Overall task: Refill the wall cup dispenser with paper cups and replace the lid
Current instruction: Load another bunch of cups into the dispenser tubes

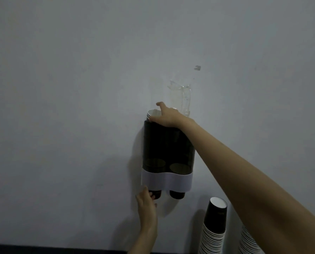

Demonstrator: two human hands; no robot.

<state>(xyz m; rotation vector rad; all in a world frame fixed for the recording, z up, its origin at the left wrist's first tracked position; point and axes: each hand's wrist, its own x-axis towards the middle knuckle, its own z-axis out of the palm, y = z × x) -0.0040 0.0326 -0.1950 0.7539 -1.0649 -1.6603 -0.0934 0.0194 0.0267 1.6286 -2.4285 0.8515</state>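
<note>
Dispenser [168, 154] fixed on wall [70, 88], long axis vertical, two dark tubes side by side, white band across lower part, open top facing up; cups [152, 114] stick out of the left tube's top, mouths up, white rims showing; right hand [165, 116] rests on those cups at the dispenser's top edge, index finger raised, other fingers curled loosely over the rims; left hand [146, 204] just below the dispenser, fingers closed round the bottom cup [155, 194] poking out under the left tube; another cup bottom pokes out under the right tube; spare stack [215, 226] upright, mouth up, below-right of the dispenser; second stack partly hidden behind the right forearm; lid not seen.
</note>
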